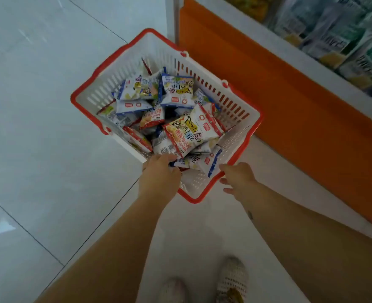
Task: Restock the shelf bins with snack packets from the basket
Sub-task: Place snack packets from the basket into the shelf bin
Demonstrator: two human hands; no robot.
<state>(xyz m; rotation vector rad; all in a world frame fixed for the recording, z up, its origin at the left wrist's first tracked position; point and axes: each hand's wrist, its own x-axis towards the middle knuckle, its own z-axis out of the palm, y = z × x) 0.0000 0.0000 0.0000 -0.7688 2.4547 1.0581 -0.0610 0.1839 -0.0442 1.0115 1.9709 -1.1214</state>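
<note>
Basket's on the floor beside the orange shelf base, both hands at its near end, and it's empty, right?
Not empty: the head view shows the basket holding many snack packets. The left hand reaches among them and the right hand is at the rim. The rest holds.

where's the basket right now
Head view, centre: the basket sits on the floor left of the orange shelf base, left hand and right hand at its near edge.
</note>
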